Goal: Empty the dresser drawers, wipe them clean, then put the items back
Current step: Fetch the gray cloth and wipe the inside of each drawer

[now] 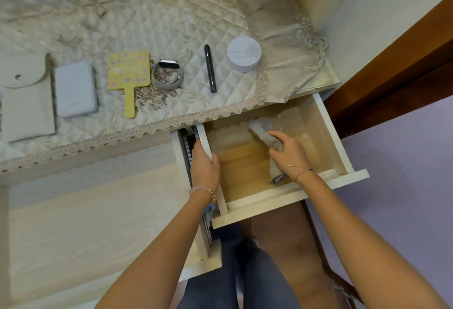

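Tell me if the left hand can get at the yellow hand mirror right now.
Probably yes: the left hand only grips the drawer by its side wall, and the mirror lies uncovered nearby, handle toward the edge.

Home, most likely a bedroom or dressing corner. Evidence: cream dresser with a quilted satin cover and lace trim on top, one wooden drawer pulled out. Personal items lie in a row on the cover: snap pouch, white case, yellow hand mirror, wrist band, dark cosmetic stick, round white jar. Brown wooden door frame just beside the dresser, lilac floor.
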The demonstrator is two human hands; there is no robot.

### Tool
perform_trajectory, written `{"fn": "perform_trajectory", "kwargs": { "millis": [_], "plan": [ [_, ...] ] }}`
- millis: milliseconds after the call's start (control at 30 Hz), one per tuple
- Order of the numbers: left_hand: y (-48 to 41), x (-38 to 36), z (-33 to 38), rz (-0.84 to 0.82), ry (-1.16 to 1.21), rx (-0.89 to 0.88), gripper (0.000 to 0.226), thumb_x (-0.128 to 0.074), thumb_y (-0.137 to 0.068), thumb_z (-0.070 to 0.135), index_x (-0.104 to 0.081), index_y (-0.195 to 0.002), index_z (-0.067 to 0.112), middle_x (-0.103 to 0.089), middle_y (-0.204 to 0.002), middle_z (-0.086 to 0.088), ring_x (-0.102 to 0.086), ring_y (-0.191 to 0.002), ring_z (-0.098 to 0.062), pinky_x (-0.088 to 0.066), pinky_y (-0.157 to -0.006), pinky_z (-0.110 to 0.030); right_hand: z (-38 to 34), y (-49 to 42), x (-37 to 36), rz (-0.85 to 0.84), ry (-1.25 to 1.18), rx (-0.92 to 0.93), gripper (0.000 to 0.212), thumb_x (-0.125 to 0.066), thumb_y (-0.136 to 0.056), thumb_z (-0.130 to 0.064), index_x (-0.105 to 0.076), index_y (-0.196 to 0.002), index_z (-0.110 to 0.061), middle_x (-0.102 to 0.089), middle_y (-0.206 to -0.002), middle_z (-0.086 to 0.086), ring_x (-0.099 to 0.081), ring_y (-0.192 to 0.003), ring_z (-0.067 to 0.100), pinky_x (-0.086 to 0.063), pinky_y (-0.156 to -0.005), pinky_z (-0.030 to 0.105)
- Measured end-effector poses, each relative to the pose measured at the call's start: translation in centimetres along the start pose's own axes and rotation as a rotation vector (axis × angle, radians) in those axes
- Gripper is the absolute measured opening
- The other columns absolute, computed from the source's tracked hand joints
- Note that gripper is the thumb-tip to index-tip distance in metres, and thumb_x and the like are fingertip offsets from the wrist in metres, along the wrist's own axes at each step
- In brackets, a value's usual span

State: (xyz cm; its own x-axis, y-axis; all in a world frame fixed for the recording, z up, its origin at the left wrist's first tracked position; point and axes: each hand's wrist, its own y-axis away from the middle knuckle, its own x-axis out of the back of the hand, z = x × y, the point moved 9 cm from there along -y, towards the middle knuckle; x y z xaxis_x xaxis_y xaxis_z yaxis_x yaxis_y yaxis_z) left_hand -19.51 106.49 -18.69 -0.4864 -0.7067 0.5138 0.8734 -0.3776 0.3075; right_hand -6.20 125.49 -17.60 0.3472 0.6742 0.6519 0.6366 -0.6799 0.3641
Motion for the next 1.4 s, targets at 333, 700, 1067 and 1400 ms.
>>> {"fn": "perform_trajectory", "kwargs": {
  "millis": [333, 700, 1067, 1400],
  "plan": [
    [0.8, -0.2, -0.4, 0.049, 0.002, 0.083, 0.036, -0.042, -0.092, 0.007, -0.039, -0.128, 0.007, -0.055, -0.112, -0.01, -0.054, -0.092, -0.02, -0.039, -0.075, -0.026, 0.3, -1.5, 0.4, -0.001, -0.013, 0.072, 0.044, -0.057, -0.08, -0.004, -0.059, -0.121, -0.019, -0.066, -0.104, 0.009, -0.057, -0.085, 0.019, -0.046, -0.072, 0.028],
    [5.1, -0.8, -2.0, 0.089, -0.092, 0.177, 0.044, -0.041, -0.093, 0.01, -0.032, -0.136, 0.007, -0.049, -0.13, -0.012, -0.05, -0.113, -0.025, -0.04, -0.09, -0.032, -0.1, -1.8, 0.2, 0.021, 0.042, 0.218, 0.042, -0.053, -0.079, -0.002, -0.061, -0.119, -0.017, -0.065, -0.11, 0.009, -0.059, -0.097, 0.028, -0.045, -0.079, 0.03],
    [5.5, -0.9, -2.0, 0.118, -0.077, 0.178, 0.037, -0.043, -0.091, 0.007, -0.036, -0.127, 0.006, -0.052, -0.116, -0.013, -0.052, -0.094, -0.022, -0.042, -0.078, -0.032, -1.3, -2.0, -1.1, 0.072, 0.119, 0.416, 0.048, -0.051, -0.08, 0.0, -0.054, -0.127, -0.008, -0.055, -0.131, 0.011, -0.052, -0.117, 0.027, -0.038, -0.096, 0.03],
    [5.6, -0.6, -2.6, 0.185, 0.044, 0.122, 0.024, -0.048, -0.091, 0.02, -0.044, -0.113, 0.011, -0.054, -0.106, -0.005, -0.055, -0.092, -0.019, -0.041, -0.073, -0.024, -0.4, -3.6, -8.3, -0.152, 0.55, 0.485, 0.06, -0.045, -0.091, -0.028, -0.025, -0.145, -0.013, -0.019, -0.155, 0.007, -0.01, -0.145, 0.023, -0.007, -0.117, 0.044]
  ]
}}
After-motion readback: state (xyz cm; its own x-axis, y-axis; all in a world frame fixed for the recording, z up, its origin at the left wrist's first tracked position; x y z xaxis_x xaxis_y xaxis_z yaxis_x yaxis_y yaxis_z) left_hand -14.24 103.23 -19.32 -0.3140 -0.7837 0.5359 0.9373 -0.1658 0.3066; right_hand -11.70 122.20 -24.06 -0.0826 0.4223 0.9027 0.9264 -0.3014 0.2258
